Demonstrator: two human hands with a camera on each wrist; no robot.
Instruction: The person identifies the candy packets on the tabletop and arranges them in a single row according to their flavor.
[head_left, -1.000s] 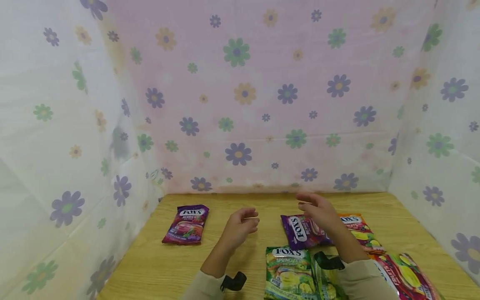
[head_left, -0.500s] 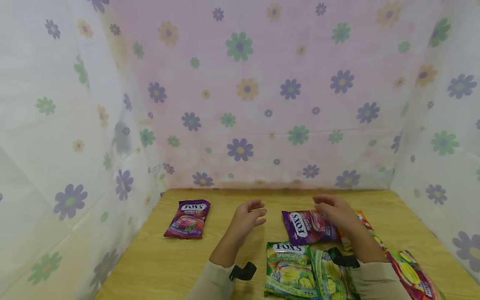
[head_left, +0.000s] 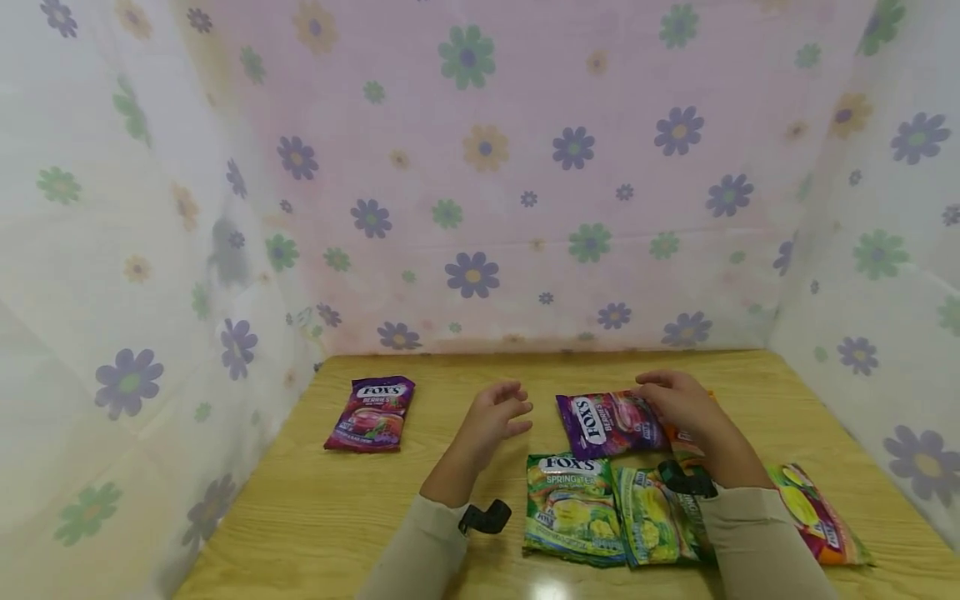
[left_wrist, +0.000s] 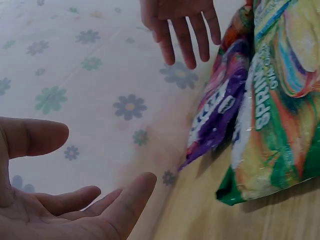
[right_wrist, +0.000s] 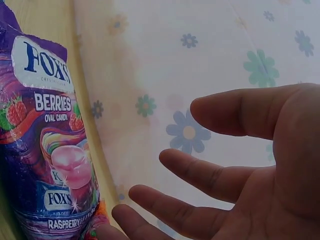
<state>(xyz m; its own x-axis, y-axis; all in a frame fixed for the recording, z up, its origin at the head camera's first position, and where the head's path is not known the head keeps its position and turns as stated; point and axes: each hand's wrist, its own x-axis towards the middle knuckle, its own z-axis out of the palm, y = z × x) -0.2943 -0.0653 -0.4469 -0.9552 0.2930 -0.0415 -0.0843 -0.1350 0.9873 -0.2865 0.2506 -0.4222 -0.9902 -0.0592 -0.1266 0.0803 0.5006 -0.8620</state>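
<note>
From a distance I see the left hand [head_left: 489, 423] spread above the wooden counter [head_left: 300, 517], the right hand [head_left: 688, 410] likewise spread near a sideways purple Berries bag [head_left: 611, 425].

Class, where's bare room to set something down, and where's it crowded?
The table is bare in front of the lone purple bag, left of the left sleeve, and along the back by the cloth. Right of centre is crowded: other purple bag, green bags, orange bag, red bag.
</note>
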